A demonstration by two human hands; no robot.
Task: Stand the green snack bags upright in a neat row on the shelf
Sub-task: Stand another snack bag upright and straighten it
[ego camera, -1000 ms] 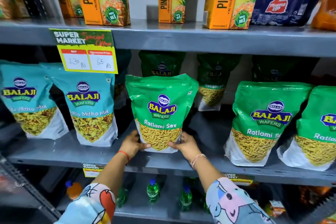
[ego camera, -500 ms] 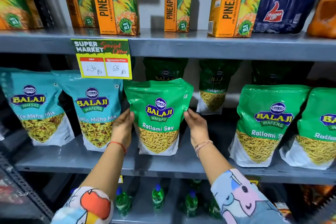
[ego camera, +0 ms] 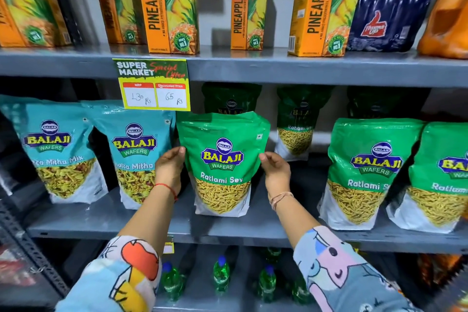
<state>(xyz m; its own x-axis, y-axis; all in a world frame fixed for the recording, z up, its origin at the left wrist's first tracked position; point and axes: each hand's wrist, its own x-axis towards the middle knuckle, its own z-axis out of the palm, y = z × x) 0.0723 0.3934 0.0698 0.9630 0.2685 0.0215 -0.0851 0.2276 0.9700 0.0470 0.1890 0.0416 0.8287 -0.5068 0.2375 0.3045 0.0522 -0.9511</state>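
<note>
Teal bags (ego camera: 134, 154), pineapple cartons (ego camera: 164, 7), price tag (ego camera: 154, 85)

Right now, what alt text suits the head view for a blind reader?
The left hand and right hand grip the sides of a green Ratlami Sev snack bag, upright on a grey metal shelf between teal snack bags and more green bags, below pineapple juice cartons.

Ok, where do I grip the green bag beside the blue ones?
Take the green bag by its side edges at mid-height, one hand from each side, as the left hand and right hand do. It is upright, wide and flat; side holds should steady it.
</note>
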